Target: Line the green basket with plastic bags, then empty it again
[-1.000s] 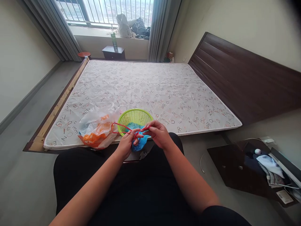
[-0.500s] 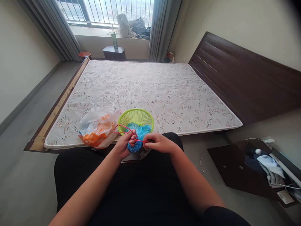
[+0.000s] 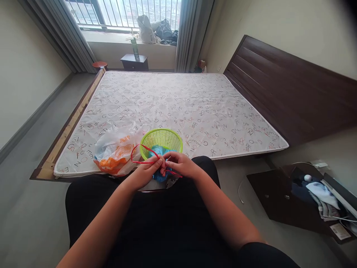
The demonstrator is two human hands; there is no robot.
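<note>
A thin red string [image 3: 132, 155] runs through both of my hands, in front of a lime-green plastic basket [image 3: 161, 133]. My left hand [image 3: 149, 169] is closed on it, with a wide loop standing out to the left. Close against those fingertips, my right hand [image 3: 182, 164] pinches the string too, and a short end sticks out below it to the right. Crumpled blue plastic, apparently a bag [image 3: 159, 149], lies in the basket and spills over its near rim, partly hidden behind my hands. How the string crosses between the fingers is hidden.
Left of the basket sits a white and orange plastic bag [image 3: 114, 152] on the letter-patterned mattress [image 3: 178, 96]. A dark headboard [image 3: 284, 82] rises at the right. Below it, a dark panel [image 3: 275, 197] carries cloths [image 3: 323, 195] and a white ball [image 3: 308, 178].
My right hand has come left against my left hand, where before the string was stretched between them. The loop on the left is wider, and a string end now shows beneath my right hand.
</note>
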